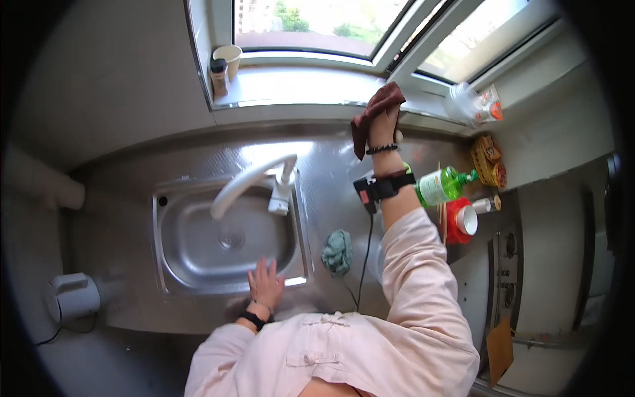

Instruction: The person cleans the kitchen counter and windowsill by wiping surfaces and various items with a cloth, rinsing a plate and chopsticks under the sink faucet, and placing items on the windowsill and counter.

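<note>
My right hand reaches far forward and grips a dark reddish-brown cloth at the edge of the windowsill. The cloth covers most of its fingers. My left hand lies with fingers spread on the front rim of the steel sink, holding nothing. A white faucet arches over the basin. Between the sink and my right arm, a crumpled grey-green cloth rests on the counter.
Right of my right arm are a green pump bottle, a white cup and a yellow basket. On the sill stand a paper cup, a spice jar and clear plastic cups. A white kettle sits at the left.
</note>
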`<state>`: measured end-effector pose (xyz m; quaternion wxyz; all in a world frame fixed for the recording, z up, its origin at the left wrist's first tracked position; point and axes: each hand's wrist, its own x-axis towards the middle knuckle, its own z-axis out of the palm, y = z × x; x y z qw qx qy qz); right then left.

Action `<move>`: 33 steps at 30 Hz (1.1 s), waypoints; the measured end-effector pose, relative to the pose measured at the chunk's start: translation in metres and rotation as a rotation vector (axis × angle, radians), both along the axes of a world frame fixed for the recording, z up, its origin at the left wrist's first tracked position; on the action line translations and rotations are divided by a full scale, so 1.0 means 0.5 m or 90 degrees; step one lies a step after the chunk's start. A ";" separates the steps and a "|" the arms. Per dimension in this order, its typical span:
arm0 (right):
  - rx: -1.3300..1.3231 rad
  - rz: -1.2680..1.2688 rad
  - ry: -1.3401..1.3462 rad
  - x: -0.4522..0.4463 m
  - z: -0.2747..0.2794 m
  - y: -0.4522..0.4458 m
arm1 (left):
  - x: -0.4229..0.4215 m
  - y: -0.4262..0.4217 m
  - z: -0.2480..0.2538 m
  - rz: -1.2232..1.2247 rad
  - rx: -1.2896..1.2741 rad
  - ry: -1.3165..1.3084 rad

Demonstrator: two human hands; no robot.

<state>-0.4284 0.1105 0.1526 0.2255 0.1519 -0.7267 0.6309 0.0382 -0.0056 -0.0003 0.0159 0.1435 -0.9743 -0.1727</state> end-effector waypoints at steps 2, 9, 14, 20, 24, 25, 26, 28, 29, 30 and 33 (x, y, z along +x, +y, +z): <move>0.218 -0.193 0.005 -0.053 0.005 -0.064 | -0.010 -0.001 -0.009 -0.047 0.010 0.038; 0.849 -0.112 -0.356 -0.205 -0.048 -0.172 | -0.067 -0.008 -0.014 -0.046 0.019 0.074; 0.817 0.209 0.153 -0.081 -0.119 -0.422 | -0.071 -0.007 -0.023 -0.072 0.041 0.048; 0.777 0.136 -0.017 -0.242 -0.142 -0.305 | -0.071 -0.011 -0.010 -0.068 0.027 0.053; 0.782 -0.198 -0.359 -0.350 -0.090 -0.146 | -0.069 -0.019 -0.017 -0.072 0.026 0.044; 0.790 -0.215 -0.347 -0.347 -0.086 -0.150 | -0.069 -0.019 -0.016 -0.073 0.021 0.049; 0.799 -0.228 -0.338 -0.343 -0.093 -0.178 | -0.069 -0.013 -0.015 -0.075 0.020 0.054; 0.824 -0.079 -0.318 -0.286 -0.077 -0.270 | -0.064 -0.014 -0.019 -0.074 0.030 0.047; 0.860 -0.024 -0.220 -0.261 -0.098 -0.322 | -0.066 -0.014 -0.022 -0.080 0.035 0.049; 0.856 0.010 -0.152 -0.217 -0.100 -0.374 | -0.067 -0.009 -0.021 -0.081 0.034 0.049; 0.786 0.153 -0.045 -0.124 -0.091 -0.508 | -0.066 -0.016 -0.021 -0.092 0.028 0.038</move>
